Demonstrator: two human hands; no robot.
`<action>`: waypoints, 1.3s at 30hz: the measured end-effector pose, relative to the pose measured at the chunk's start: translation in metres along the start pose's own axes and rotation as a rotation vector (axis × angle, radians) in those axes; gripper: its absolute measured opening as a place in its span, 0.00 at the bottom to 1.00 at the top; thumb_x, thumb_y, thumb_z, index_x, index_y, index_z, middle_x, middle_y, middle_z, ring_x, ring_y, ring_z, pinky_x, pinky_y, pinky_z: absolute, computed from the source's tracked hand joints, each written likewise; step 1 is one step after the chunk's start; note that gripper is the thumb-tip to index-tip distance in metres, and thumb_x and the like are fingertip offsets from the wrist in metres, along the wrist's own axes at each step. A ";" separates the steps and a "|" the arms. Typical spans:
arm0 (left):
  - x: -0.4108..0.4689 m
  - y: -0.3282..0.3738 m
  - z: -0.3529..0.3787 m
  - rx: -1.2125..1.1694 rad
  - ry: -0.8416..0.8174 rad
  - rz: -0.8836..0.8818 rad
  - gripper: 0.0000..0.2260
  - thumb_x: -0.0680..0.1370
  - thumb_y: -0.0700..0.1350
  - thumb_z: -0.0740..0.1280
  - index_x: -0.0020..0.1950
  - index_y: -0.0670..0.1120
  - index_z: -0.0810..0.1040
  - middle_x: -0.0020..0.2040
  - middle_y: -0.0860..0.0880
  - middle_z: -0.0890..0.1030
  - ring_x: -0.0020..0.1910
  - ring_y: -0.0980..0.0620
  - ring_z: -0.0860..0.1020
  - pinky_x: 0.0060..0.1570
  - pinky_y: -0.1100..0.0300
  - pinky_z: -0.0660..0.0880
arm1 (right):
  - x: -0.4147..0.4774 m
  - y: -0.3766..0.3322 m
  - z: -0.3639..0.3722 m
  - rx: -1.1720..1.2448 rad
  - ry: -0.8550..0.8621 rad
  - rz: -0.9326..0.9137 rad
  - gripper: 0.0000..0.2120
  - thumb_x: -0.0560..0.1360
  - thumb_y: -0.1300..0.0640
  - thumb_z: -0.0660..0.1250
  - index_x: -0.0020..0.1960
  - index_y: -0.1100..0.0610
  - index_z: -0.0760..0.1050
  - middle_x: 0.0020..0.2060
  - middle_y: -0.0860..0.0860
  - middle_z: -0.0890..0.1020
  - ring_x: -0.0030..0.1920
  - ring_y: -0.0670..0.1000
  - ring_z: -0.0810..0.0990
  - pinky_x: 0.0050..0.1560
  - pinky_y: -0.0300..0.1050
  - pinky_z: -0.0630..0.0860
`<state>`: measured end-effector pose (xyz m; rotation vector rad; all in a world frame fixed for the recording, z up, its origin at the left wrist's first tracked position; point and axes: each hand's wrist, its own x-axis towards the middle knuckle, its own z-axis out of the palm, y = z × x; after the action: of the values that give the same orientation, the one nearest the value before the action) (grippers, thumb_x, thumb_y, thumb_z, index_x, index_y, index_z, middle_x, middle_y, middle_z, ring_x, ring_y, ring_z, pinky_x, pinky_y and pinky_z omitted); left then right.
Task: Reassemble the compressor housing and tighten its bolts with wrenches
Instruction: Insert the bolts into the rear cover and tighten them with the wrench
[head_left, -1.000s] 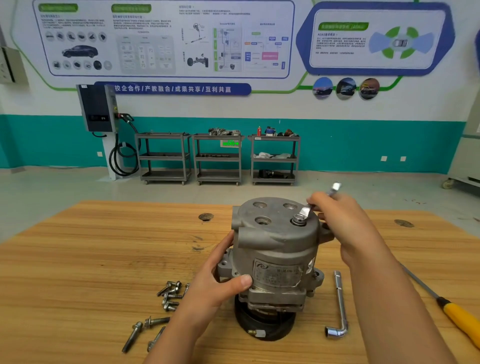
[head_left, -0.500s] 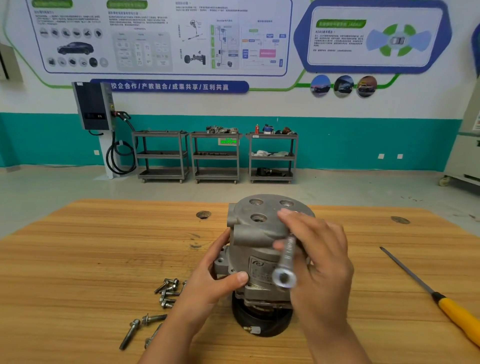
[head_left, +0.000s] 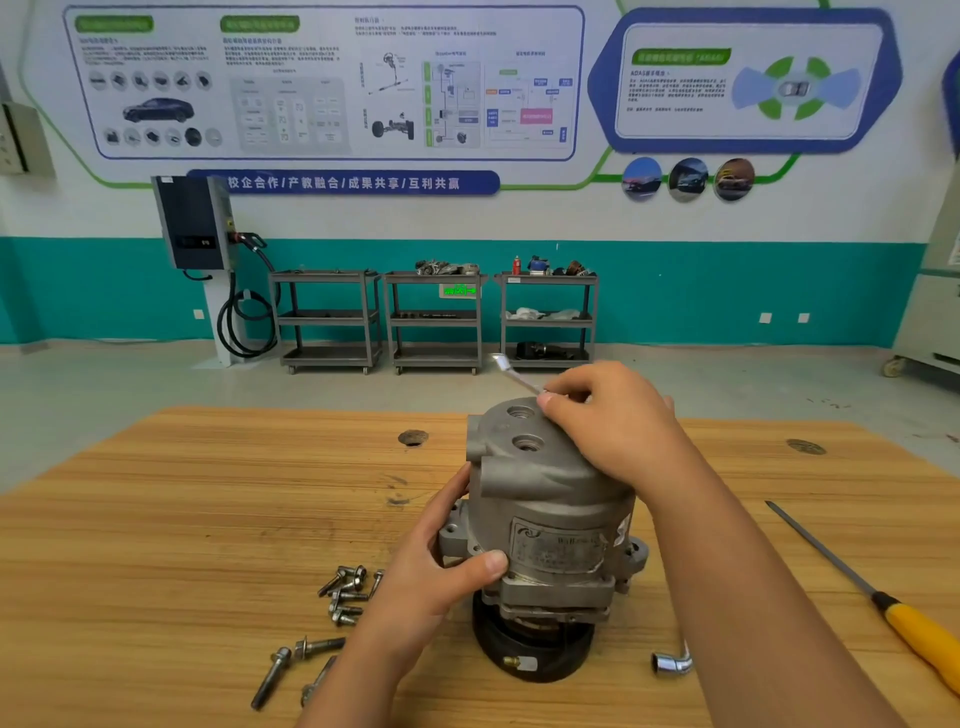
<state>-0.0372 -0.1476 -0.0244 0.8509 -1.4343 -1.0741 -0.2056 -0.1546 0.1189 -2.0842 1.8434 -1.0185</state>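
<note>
A grey metal compressor (head_left: 545, 509) stands upright on its black pulley (head_left: 535, 649) in the middle of the wooden table (head_left: 182, 519). My left hand (head_left: 441, 566) grips its lower left side, thumb across the front near the label. My right hand (head_left: 618, 421) lies over the top right of the housing and holds a thin silver wrench (head_left: 514, 375), whose free end sticks up and to the left past my fingers. The wrench's working end and the bolt under my right hand are hidden.
Several loose bolts (head_left: 348, 592) lie left of the compressor, with longer bolts (head_left: 296, 660) nearer the front edge. An L-shaped socket wrench (head_left: 672, 662) lies at the right of the pulley. A yellow-handled file (head_left: 883, 608) lies at the far right.
My right hand has swung the wrench from the front of the housing round to the back, so its free end now points up and left. My left hand has kept its grip.
</note>
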 end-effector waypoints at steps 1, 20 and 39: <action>0.000 0.000 0.000 0.003 0.001 0.002 0.34 0.55 0.64 0.79 0.58 0.76 0.71 0.62 0.64 0.76 0.61 0.61 0.76 0.55 0.60 0.77 | 0.001 0.004 0.001 0.033 0.005 0.071 0.07 0.79 0.50 0.61 0.49 0.45 0.78 0.47 0.48 0.79 0.54 0.54 0.73 0.57 0.52 0.66; -0.001 -0.004 -0.002 0.095 0.024 0.033 0.36 0.53 0.70 0.76 0.57 0.81 0.65 0.59 0.76 0.71 0.60 0.74 0.70 0.55 0.64 0.72 | -0.078 0.021 0.065 0.743 0.671 -0.318 0.15 0.82 0.51 0.52 0.63 0.46 0.72 0.60 0.45 0.79 0.62 0.41 0.74 0.62 0.39 0.71; 0.000 -0.001 0.000 0.010 0.004 -0.002 0.34 0.53 0.65 0.79 0.55 0.79 0.70 0.60 0.66 0.77 0.59 0.62 0.77 0.52 0.62 0.78 | -0.010 -0.002 -0.003 0.100 0.034 -0.063 0.03 0.75 0.51 0.68 0.46 0.45 0.74 0.39 0.42 0.78 0.51 0.51 0.76 0.58 0.53 0.71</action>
<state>-0.0376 -0.1476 -0.0254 0.8619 -1.4366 -1.0669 -0.2060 -0.1443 0.1188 -2.0913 1.7137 -1.1440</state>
